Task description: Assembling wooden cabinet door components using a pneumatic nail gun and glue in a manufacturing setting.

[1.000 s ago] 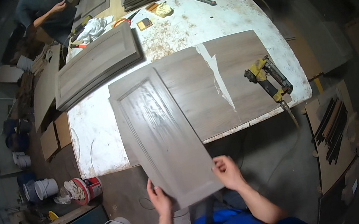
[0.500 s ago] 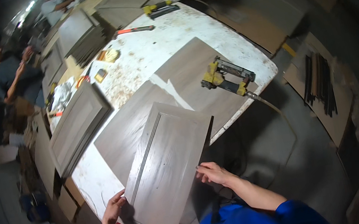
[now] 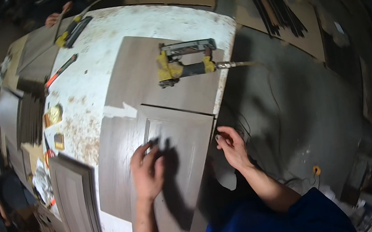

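Observation:
A grey-brown framed cabinet door (image 3: 187,150) lies over larger flat wood panels (image 3: 120,161) at the table's near right edge. Above its left part hovers my left hand (image 3: 148,174), fingers spread and holding nothing, its shadow on the door. Beside the door's right edge is my right hand (image 3: 233,147), with fingers curled in toward the thumb. Something small and pale shows at those fingertips, too small to name. Beyond the door a yellow and black nail gun (image 3: 182,65) rests on the panels, its hose running off to the right.
More framed doors (image 3: 74,198) are stacked at left on the white, stained table (image 3: 88,88). A red-handled tool (image 3: 60,70), a second nail gun (image 3: 73,32) and a tape roll (image 3: 54,114) lie farther back. Dark strips (image 3: 276,10) lie on cardboard at right. Another person's hands (image 3: 58,14) show at the far edge.
The cabinet door, tilted up between my hands before, now lies lower on the panels. My left hand has come off its left edge and moved over its face. The view has turned.

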Demonstrator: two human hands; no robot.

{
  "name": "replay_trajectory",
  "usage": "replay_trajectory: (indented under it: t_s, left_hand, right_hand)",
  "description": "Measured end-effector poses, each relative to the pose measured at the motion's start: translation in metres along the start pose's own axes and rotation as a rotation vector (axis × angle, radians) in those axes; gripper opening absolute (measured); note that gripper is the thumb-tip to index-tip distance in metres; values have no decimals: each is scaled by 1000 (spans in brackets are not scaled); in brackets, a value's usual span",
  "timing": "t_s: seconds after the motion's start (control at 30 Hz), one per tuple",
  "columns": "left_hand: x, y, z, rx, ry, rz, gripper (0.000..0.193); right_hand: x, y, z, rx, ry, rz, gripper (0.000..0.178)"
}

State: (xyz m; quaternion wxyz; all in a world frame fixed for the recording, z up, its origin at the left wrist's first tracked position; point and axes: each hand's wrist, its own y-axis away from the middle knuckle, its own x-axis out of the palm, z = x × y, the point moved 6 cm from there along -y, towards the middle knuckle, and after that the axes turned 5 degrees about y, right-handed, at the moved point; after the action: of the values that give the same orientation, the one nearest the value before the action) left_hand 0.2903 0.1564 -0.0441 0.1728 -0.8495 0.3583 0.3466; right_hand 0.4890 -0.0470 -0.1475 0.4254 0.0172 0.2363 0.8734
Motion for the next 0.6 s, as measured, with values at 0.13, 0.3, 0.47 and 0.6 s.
replay_trajectory:
  t_s: [0.13, 0.3, 0.47, 0.6]
  left_hand:
    - [88, -83, -49, 291, -64, 75, 33]
    - [127, -97, -38, 323, -123, 119, 23]
    - [130, -100, -38, 312, -171, 145, 22]
    - [134, -101, -39, 335, -191, 151, 20]
  right_hand:
    - [27, -7, 5, -93, -27, -182, 45]
    - [26, -3, 22, -228, 256, -269, 49]
    - [22, -9, 27, -394, 394, -251, 50]
    - [17, -8, 40, -439, 455, -261, 48]
